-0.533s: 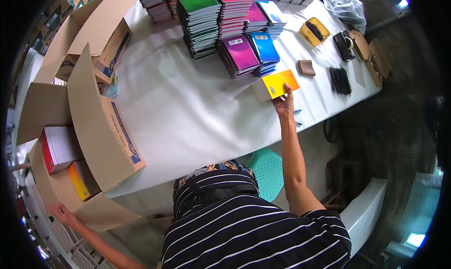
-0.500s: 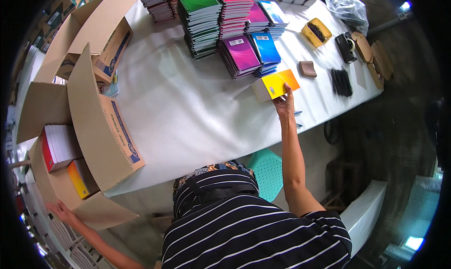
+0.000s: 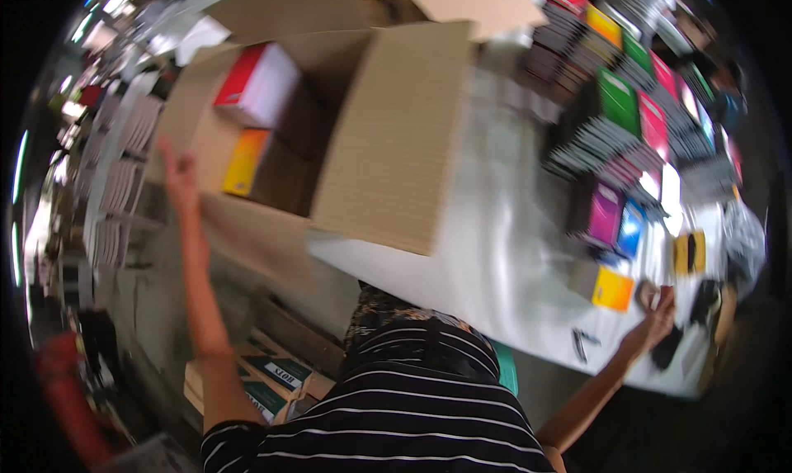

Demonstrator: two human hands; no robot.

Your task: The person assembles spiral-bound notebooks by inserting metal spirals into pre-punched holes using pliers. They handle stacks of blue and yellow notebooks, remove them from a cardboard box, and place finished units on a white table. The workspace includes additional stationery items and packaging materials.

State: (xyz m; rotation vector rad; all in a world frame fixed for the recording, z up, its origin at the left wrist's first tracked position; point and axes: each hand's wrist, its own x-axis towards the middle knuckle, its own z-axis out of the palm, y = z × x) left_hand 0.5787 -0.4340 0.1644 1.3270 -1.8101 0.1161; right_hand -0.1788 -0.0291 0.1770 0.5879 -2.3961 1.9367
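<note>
My left hand [image 3: 181,180], thumb and fingers apart, is at the outer side of an open cardboard box [image 3: 384,143]; whether it touches the cardboard is unclear. Inside the box lie a stack of red-covered notebooks [image 3: 262,85] and a stack of yellow-orange notebooks [image 3: 246,163]. Over the right part of the table, my right hand [image 3: 652,328] is just right of another yellow-orange notebook stack [image 3: 612,290], apart from it. Its fingers are blurred beside a small brown block [image 3: 647,295], and I cannot tell whether they grip anything.
Tall piles of spiral notebooks [image 3: 619,101] stand at the back right, with purple notebooks [image 3: 605,213] and blue ones [image 3: 631,227] in front. A yellow container [image 3: 690,253], black strips [image 3: 667,347] and pens [image 3: 582,342] lie on the white table [image 3: 487,275]. Cartons [image 3: 276,378] are below.
My view has swung left toward the box. My right hand has let go of the yellow-orange notebook stack and moved to its right. My left hand is now higher along the box's side.
</note>
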